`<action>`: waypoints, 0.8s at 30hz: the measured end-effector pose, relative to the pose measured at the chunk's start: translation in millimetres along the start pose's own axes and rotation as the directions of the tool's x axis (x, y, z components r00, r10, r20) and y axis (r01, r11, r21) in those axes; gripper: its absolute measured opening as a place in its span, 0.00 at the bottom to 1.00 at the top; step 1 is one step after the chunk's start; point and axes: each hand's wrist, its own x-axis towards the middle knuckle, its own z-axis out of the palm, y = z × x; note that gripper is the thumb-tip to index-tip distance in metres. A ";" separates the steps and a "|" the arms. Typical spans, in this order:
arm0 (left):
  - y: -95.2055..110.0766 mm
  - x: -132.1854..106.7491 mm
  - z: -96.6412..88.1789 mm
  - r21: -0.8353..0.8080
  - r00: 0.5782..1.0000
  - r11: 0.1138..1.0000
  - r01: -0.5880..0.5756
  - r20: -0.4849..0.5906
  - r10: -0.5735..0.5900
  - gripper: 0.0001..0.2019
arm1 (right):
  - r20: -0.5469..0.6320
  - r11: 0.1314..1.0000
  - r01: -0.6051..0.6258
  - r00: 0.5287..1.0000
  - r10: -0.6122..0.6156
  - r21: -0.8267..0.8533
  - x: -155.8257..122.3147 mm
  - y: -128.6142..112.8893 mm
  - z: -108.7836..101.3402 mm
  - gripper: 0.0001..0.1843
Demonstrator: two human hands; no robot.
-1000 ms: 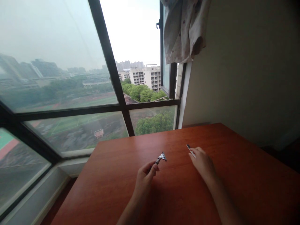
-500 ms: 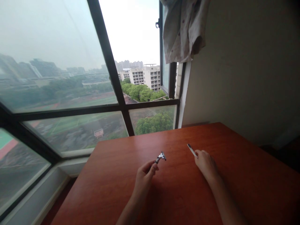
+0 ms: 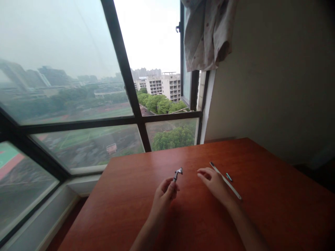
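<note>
My left hand is closed around the handle of a razor, its silvery head pointing up and away above the table. To the right of it, my right hand hovers over the table with its fingers apart and nothing visible in them. Partly behind that hand lies a slim white stick, dark at its far end, which looks like a toothbrush. Just right of the stick is a small teal and silver piece, too small to name for certain.
The reddish-brown wooden table reaches to the window at the back and left. A bare wall stands at the right. Light cloth with dark spots hangs by the open window pane.
My right hand has let go of the white stick and moved left, toward the razor. The small teal piece has come into view. The razor has turned slightly in my left hand.
</note>
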 end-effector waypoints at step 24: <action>-10.2 -4.3 4.3 0.201 0.993 0.978 0.050 0.097 -0.071 0.19 | -0.032 0.733 -0.199 0.972 0.234 -0.651 3.3 17.1 -27.0 0.10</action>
